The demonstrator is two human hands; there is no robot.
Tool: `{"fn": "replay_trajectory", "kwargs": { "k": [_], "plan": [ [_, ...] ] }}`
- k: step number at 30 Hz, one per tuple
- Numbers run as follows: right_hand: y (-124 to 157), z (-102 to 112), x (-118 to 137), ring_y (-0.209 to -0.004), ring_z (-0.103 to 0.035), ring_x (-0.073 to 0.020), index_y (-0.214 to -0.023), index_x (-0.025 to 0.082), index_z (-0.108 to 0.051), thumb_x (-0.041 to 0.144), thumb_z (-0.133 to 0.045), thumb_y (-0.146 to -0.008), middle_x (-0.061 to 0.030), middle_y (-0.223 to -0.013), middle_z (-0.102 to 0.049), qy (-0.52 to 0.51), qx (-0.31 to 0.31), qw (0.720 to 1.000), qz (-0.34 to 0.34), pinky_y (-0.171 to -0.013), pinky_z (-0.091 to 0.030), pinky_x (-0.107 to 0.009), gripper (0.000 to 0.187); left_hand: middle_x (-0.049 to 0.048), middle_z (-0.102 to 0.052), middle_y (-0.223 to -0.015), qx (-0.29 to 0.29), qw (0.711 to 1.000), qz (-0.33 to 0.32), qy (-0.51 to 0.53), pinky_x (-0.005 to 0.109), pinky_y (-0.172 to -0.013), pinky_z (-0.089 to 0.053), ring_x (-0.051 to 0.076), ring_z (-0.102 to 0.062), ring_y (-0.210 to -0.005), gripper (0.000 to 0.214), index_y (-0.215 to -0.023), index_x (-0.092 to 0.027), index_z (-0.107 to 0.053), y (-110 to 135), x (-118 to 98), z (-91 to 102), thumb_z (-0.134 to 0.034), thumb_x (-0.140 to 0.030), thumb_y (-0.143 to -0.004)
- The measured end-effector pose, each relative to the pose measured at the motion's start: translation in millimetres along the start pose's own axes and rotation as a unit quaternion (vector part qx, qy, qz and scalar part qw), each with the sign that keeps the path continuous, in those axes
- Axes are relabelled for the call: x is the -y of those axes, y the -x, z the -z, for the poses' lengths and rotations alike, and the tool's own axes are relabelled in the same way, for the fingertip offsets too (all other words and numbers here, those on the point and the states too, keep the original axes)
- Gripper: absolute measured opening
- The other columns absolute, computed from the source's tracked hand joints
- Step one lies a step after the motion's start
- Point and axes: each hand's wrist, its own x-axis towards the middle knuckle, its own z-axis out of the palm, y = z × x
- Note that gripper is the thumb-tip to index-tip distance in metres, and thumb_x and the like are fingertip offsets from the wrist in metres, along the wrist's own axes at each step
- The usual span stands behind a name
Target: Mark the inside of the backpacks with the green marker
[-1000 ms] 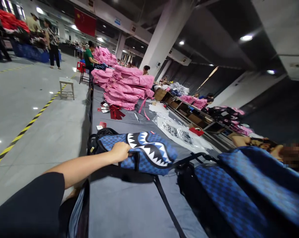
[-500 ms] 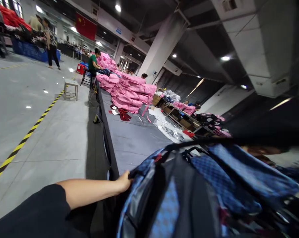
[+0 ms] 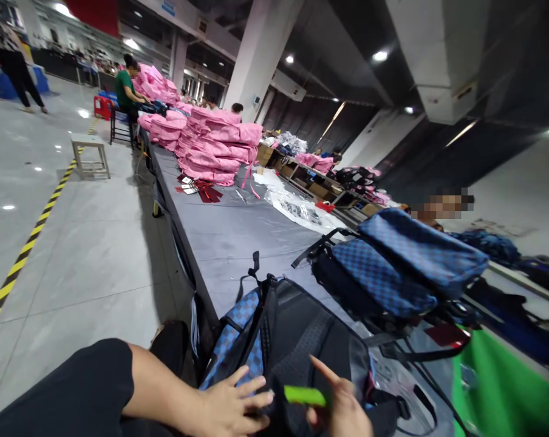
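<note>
A black and blue checked backpack (image 3: 302, 334) lies on the grey table close in front of me, its black padded back and straps facing up. My left hand (image 3: 238, 403) is open, fingers spread over the backpack's near left part. To its right, my right hand (image 3: 342, 413) is closed around a small lime-green tool (image 3: 304, 396), with the index finger stretched forward. Blur hides what kind of tool it is. Just beyond, to the right, another blue checked backpack (image 3: 393, 267) rests on the table.
Pink bags (image 3: 220, 145) are stacked farther along the grey table (image 3: 238, 227), with dark red tags (image 3: 208, 192) before them. Clear plastic bags (image 3: 297, 206) lie beside these. At right is a green sheet (image 3: 497, 382); a person (image 3: 443, 203) sits behind the bags. A stool (image 3: 90, 152) stands left.
My left hand has let go of the backpack's edge and now lies spread on it. The backpack has come down flat. My right hand has come into view with the green tool.
</note>
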Motion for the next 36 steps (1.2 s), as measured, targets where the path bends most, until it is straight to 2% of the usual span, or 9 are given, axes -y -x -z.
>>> {"fn": "replay_trajectory", "kwargs": {
  "k": [5,8,11,14,17,20,23,27,36],
  "plan": [
    [8.6,-88.6,-35.0,-0.091,-0.076,-0.0278,-0.142,0.013,-0.054,0.054,-0.055,-0.096,-0.0181,-0.111,-0.075,-0.196,-0.145,0.963,0.113,-0.085,-0.061,-0.045,0.062,-0.0033,-0.029,-0.164,0.069,0.994,0.063,-0.049,0.058,-0.127,-0.021,0.029,-0.022,-0.154,0.062,-0.158,-0.044,-0.022,19.2,3.4,-1.2,-0.041,-0.049,-0.099],
    [27.5,-82.2,-74.0,-0.121,-0.065,-0.0292,-0.129,0.022,-0.067,0.030,-0.058,-0.096,-0.0177,-0.133,-0.065,0.007,-0.156,0.955,0.254,-0.100,-0.055,-0.049,0.035,0.0012,-0.042,-0.158,0.065,0.989,0.057,-0.123,0.056,-0.122,-0.027,0.032,-0.038,-0.148,0.055,-0.153,-0.040,-0.038,28.1,5.8,-3.5,-0.047,-0.047,-0.099],
    [57.7,-53.2,-103.7,-0.133,-0.055,-0.0278,-0.132,0.023,-0.063,0.014,-0.049,-0.098,-0.0184,-0.142,-0.057,0.168,-0.220,0.935,0.224,-0.103,-0.053,-0.050,0.038,0.0015,-0.052,-0.152,0.028,0.986,0.042,-0.157,0.051,-0.118,-0.029,0.032,-0.046,-0.142,0.051,-0.147,-0.038,-0.050,22.1,-0.6,14.6,-0.052,-0.049,-0.097],
    [79.1,-36.3,-118.8,-0.128,-0.058,-0.0282,-0.137,0.021,-0.056,0.014,-0.050,-0.098,-0.0197,-0.133,-0.059,0.210,-0.317,0.914,0.143,-0.100,-0.055,-0.049,0.041,0.0064,-0.071,-0.128,0.021,0.989,0.018,-0.148,0.046,-0.104,-0.041,0.030,-0.060,-0.123,0.037,-0.124,-0.026,-0.070,-22.0,-13.4,50.6,-0.053,-0.044,-0.098],
    [82.7,-40.7,-124.2,-0.122,-0.061,-0.0266,-0.139,0.022,-0.050,0.013,-0.051,-0.097,-0.0169,-0.127,-0.062,0.178,-0.331,0.915,0.143,-0.098,-0.056,-0.046,0.043,0.0104,-0.070,-0.124,0.018,0.985,-0.081,-0.149,0.038,-0.094,-0.045,0.023,-0.063,-0.110,0.034,-0.121,-0.015,-0.068,-113.4,-15.7,75.4,-0.044,-0.028,-0.102],
    [79.3,-53.1,-126.8,-0.114,-0.065,-0.0245,-0.139,0.025,-0.046,0.012,-0.053,-0.096,-0.0134,-0.119,-0.064,0.145,-0.340,0.915,0.161,-0.093,-0.058,-0.044,0.046,0.0145,-0.063,-0.135,0.090,0.955,-0.206,-0.195,0.042,-0.106,-0.037,0.026,-0.056,-0.126,0.036,-0.128,-0.013,-0.063,-217.6,-7.2,70.3,-0.047,-0.030,-0.101],
    [79.1,-61.2,-131.0,-0.109,-0.066,-0.0241,-0.138,0.025,-0.044,0.012,-0.056,-0.094,-0.0120,-0.113,-0.065,0.134,-0.368,0.904,0.172,-0.090,-0.060,-0.043,0.047,0.0173,-0.073,-0.104,0.185,0.922,-0.250,-0.231,0.041,-0.092,-0.039,0.027,-0.066,-0.098,0.045,-0.106,-0.010,-0.071,-283.4,-5.7,49.7,-0.051,-0.050,-0.098],
    [83.0,-67.2,-132.5,-0.116,-0.066,-0.0266,-0.142,0.024,-0.040,0.011,-0.053,-0.094,-0.0163,-0.124,-0.064,0.137,-0.360,0.899,0.207,-0.091,-0.060,-0.045,0.051,0.0100,-0.072,-0.076,0.245,0.895,-0.290,-0.232,0.036,-0.078,-0.035,0.020,-0.063,-0.074,0.048,-0.080,-0.015,-0.072,-298.3,-10.6,49.9,-0.051,-0.055,-0.097],
    [76.3,-79.3,-121.1,-0.113,-0.068,-0.0246,-0.145,0.017,-0.041,0.005,-0.055,-0.093,-0.0175,-0.121,-0.070,0.045,-0.334,0.910,0.242,-0.093,-0.060,-0.043,0.054,0.0073,-0.068,-0.085,0.132,0.878,-0.263,-0.378,0.053,-0.103,-0.033,0.022,-0.053,-0.089,0.063,-0.078,-0.018,-0.072,-280.3,45.8,134.5,-0.041,-0.071,-0.094]
  ]
}}
